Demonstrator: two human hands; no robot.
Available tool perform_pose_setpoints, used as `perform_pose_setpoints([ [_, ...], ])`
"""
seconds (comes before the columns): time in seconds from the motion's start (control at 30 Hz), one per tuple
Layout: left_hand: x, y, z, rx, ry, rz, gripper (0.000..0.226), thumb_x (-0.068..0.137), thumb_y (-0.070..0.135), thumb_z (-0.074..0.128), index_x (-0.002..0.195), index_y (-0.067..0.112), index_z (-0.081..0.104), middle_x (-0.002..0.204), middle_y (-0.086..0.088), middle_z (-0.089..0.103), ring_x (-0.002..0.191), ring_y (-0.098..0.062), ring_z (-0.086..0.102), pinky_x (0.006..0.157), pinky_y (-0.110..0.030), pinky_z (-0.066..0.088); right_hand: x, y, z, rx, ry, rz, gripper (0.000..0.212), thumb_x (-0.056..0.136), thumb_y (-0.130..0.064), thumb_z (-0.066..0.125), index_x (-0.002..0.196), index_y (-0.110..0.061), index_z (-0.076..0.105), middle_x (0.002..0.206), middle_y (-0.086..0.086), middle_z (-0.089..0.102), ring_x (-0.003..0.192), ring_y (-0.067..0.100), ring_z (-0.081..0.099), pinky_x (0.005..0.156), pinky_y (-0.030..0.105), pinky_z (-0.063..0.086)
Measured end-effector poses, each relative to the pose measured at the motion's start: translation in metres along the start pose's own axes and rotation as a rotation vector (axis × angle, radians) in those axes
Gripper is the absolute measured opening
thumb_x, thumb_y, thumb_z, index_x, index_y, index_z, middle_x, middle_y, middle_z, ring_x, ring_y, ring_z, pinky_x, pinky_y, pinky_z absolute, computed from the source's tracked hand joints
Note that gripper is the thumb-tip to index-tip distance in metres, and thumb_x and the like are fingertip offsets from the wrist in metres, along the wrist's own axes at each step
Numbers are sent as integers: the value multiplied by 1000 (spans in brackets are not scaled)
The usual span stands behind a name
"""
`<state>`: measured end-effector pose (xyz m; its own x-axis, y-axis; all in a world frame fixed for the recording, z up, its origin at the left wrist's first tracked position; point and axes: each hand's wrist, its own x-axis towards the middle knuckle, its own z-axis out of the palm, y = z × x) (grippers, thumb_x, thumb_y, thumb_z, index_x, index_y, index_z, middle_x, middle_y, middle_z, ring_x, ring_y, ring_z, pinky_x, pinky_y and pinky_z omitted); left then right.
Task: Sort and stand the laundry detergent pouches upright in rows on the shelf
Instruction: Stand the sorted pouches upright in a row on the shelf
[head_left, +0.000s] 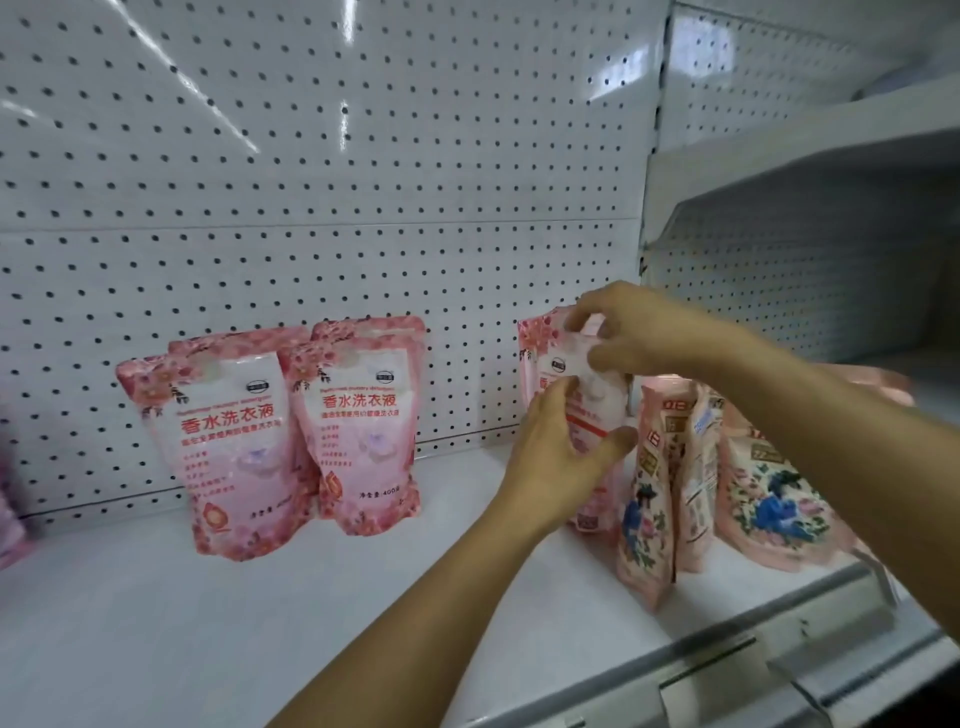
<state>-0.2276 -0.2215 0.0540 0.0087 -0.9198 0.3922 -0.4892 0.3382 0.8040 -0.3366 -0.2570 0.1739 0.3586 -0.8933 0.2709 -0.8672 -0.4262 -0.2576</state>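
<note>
A pink detergent pouch (597, 400) stands upright on the white shelf (156, 613), right of centre. My left hand (558, 457) grips its lower middle, and my right hand (639, 332) pinches its top edge. Behind it another pink pouch (535, 332) shows partly. To the left, two rows of matching pink pouches stand upright: the nearer one (234, 452) and the one beside it (363, 436), each with another pouch behind. To the right stand floral pouches (647, 509) with blue flowers (769, 499).
A white pegboard back panel (311, 182) closes the shelf at the rear. A neighbouring shelf bay (831, 249) lies to the right. The shelf's front rail with price-tag holders (753, 670) runs along the near edge. A pink package (10, 519) shows at the far left.
</note>
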Motion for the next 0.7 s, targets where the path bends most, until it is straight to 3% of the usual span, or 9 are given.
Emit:
perform_pose_setpoints([
  [0.1, 2, -2, -4, 17, 149, -46, 65, 84, 60, 61, 138, 28, 43, 132, 7, 58, 119, -15, 55, 99, -40, 48, 7, -18, 1, 436, -157, 24, 46, 88, 5, 54, 124, -23, 55, 88, 19, 71, 63, 26, 73, 59, 31, 60],
  [0.2, 6, -15, -25, -75, 346, -99, 29, 100, 39, 48, 115, 19, 63, 107, -6, 72, 100, -27, 68, 88, -46, 56, 19, -29, 5, 613, -193, -47, 33, 94, -4, 56, 126, -15, 55, 87, 19, 74, 73, 27, 75, 69, 36, 62],
  [0.27, 5, -23, -44, -254, 379, -183, 30, 102, 33, 47, 100, 12, 67, 97, -18, 73, 90, -37, 70, 84, -53, 58, 33, -25, 5, 454, 7, -116, 28, 95, -11, 57, 122, -15, 59, 97, 13, 74, 79, 22, 71, 66, 31, 58],
  [0.3, 2, -27, -54, -320, 381, -216, 31, 102, 33, 47, 96, 10, 67, 96, -21, 73, 89, -39, 70, 83, -53, 58, 42, -21, 6, 286, 105, -143, 31, 93, -12, 59, 124, -18, 59, 109, 10, 69, 89, 20, 67, 72, 31, 55],
  [0.33, -3, -30, -64, -344, 384, -224, 33, 102, 33, 47, 95, 7, 66, 96, -23, 72, 89, -40, 70, 83, -51, 58, 49, -18, 7, 87, 142, -152, 37, 92, -12, 60, 128, -21, 57, 122, 8, 61, 103, 21, 60, 81, 35, 53],
  [0.4, -11, -35, -83, -316, 389, -179, 41, 101, 36, 47, 95, -1, 63, 93, -27, 70, 88, -43, 69, 81, -51, 58, 59, -12, 14, -235, 58, -117, 47, 90, -9, 58, 134, -24, 51, 133, 8, 49, 120, 27, 45, 92, 43, 47],
  [0.47, -21, -39, -102, -279, 392, -144, 46, 101, 38, 48, 97, -6, 61, 90, -27, 69, 85, -43, 69, 79, -51, 59, 67, -10, 20, -386, -18, -96, 44, 88, -8, 56, 128, -25, 54, 123, 9, 54, 111, 28, 48, 87, 40, 45],
  [0.57, -38, -50, -137, -276, 417, -165, 37, 101, 35, 48, 96, 3, 67, 84, -11, 76, 76, -24, 75, 71, -37, 62, 72, -15, 20, -437, 51, -195, 4, 90, -22, 59, 94, -20, 61, 85, -3, 57, 85, 21, 53, 79, 33, 37],
  [0.7, -58, -64, -180, -273, 470, -216, 34, 100, 34, 50, 95, 6, 68, 83, -8, 77, 74, -24, 75, 69, -38, 61, 68, -25, 15, -350, -8, -296, 22, 88, -25, 66, 71, -28, 51, 74, -12, 54, 66, 9, 49, 62, 28, 36],
])
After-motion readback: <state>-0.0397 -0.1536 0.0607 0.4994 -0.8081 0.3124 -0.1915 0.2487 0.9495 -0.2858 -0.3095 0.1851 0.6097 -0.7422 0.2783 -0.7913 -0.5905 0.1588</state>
